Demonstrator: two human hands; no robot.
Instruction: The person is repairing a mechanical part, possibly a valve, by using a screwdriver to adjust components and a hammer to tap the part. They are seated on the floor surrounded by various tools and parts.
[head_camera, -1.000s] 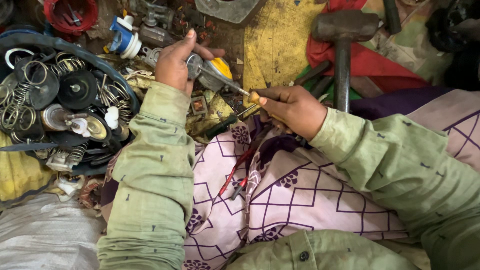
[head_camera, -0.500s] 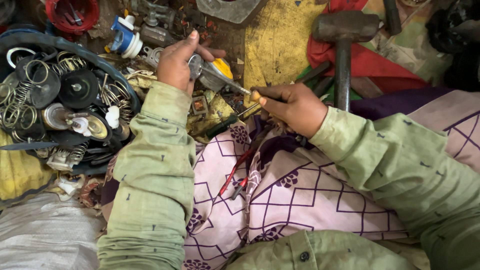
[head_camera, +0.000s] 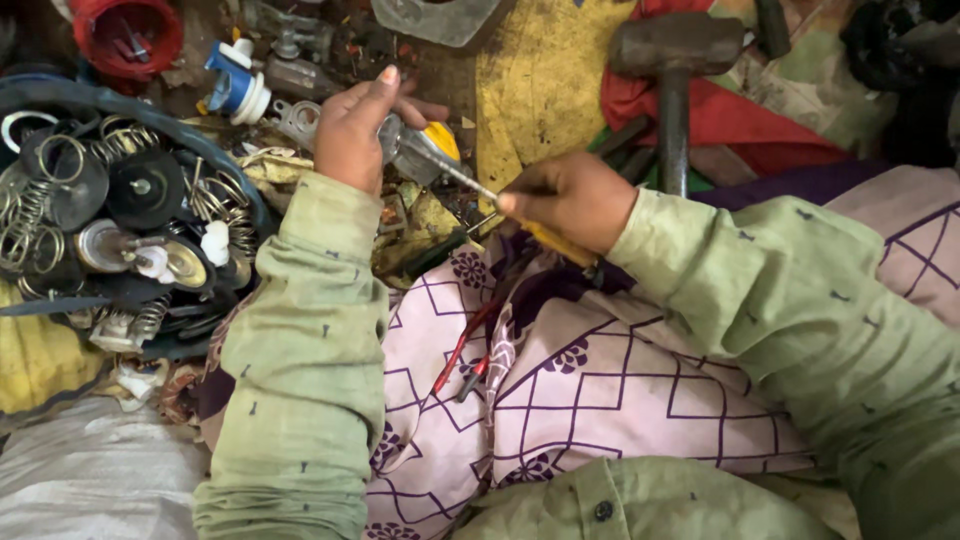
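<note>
Hands on metal part, screwdriver

Cluttered repair workshop floor, sledgehammer, basin of springs and metal discs, scattered valve parts

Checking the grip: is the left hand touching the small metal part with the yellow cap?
Touching. The head view shows the left hand wrapped around the metal part, fingers closed on it.

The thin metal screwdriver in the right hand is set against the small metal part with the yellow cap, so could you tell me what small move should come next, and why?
Probably a slow twist of the thin metal screwdriver by the right hand, while the left hand keeps gripping the small metal part with the yellow cap: the tip appears already seated on it, though the exact contact is too small to confirm.
</note>
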